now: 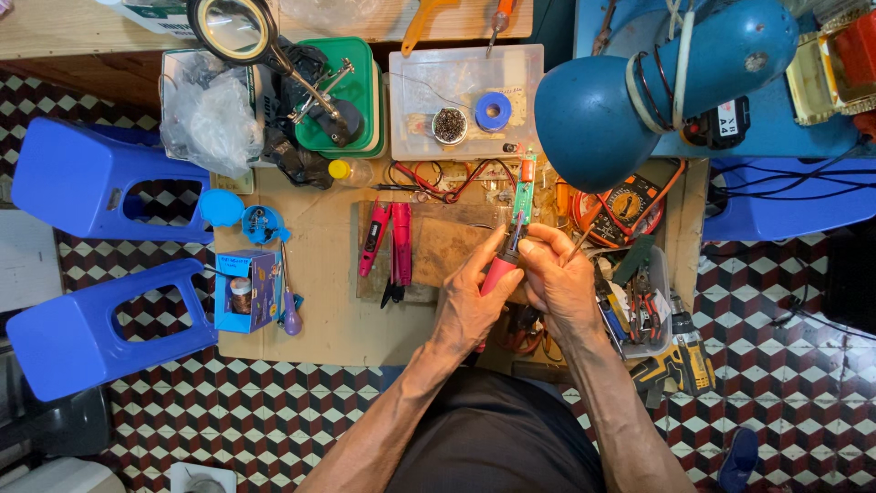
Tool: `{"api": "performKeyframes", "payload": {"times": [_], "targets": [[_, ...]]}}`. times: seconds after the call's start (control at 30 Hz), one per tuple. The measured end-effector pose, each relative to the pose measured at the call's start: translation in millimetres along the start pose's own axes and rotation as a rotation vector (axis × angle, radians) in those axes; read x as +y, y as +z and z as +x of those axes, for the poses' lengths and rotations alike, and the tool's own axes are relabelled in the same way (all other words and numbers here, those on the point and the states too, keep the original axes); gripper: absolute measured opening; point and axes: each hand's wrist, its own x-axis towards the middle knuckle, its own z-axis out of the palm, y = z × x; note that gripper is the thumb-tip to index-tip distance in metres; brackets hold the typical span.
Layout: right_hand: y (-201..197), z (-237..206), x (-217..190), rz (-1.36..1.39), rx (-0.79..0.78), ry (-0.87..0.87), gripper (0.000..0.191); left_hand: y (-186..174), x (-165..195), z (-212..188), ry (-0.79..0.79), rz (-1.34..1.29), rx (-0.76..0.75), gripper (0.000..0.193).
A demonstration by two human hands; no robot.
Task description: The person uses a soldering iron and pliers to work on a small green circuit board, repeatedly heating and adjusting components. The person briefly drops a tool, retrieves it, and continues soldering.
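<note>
I see a matt brown cardboard-covered counter (319,319), a glossy blue enamelled metal lamp shade (639,91), smooth blue plastic stools (82,183), a clear plastic tray (420,82), and a red plastic-handled soldering iron (500,269).

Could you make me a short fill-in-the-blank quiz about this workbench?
1. The left hand grips a tool with a ____ handle.
2. The narrow circuit board above the right hand is ____.
3. The lamp shade at top right is ____.
4. Two plastic stools stand on the ____ side.

Missing words: red; green; blue; left
</note>
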Motion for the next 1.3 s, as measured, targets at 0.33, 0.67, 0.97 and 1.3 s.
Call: {"api": "performKeyframes", "payload": {"times": [0.33,0.67,0.97,1.3], "targets": [[3.8,-1.8,-3.6,-0.044,-0.006,-0.016,0.031,-2.3,-3.9,2.8,-0.256,-0.130,-0.091,0.065],[8.8,-36.6,6.6,-0.905,0.011,-0.381,0.033,9.5,-33.2,18.4,-0.396,-0.411,0.155,0.057],[22.3,-39.7,4.1,-0.904,0.048,-0.062,0.044,4.9,-45.3,19.9,-0.401,-0.710,0.120,0.057],[-6.9,-33.0,13.9,-0.473,-0.078,0.160,0.040,-32.1,-41.2,23.6,-0.532,-0.692,-0.167,0.041]]}}
